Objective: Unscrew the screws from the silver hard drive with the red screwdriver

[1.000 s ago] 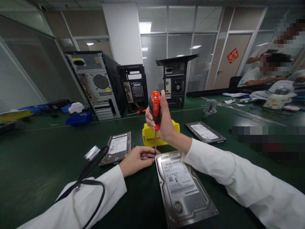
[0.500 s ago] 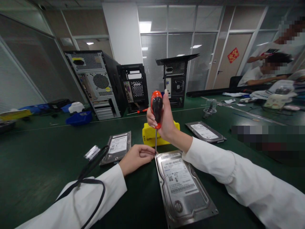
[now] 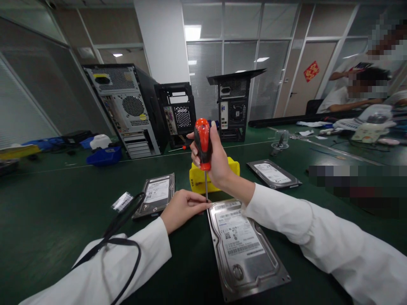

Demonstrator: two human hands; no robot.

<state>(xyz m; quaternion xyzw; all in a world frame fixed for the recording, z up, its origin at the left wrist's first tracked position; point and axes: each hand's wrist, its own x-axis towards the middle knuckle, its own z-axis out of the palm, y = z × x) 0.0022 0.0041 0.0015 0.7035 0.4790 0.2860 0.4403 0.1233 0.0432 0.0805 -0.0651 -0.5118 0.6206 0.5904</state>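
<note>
A hard drive (image 3: 243,250) lies label up on the green table in front of me. Wrapped round the red and black handle of a screwdriver (image 3: 202,142), my right hand (image 3: 216,159) holds it nearly upright. Its shaft comes down to the drive's far left corner, where the tip is hidden by fingers. My left hand (image 3: 184,208) has thumb and fingertips pinched together at that tip; whatever lies between them is too small to make out. Just behind the corner stands a yellow box (image 3: 197,180), partly covered by my right hand.
Other hard drives lie to the left (image 3: 157,192) and right (image 3: 275,173). Three computer cases stand at the back, the largest a tower (image 3: 127,112). A blue tray (image 3: 104,156) sits at left, a clear cup (image 3: 281,140) at right. A black strap (image 3: 124,242) hangs over my left sleeve. People sit far right.
The screwdriver's handle has shifted slightly left and turned, showing more red now. My left fingertips have moved a little right, closer onto the tip at the drive's corner.
</note>
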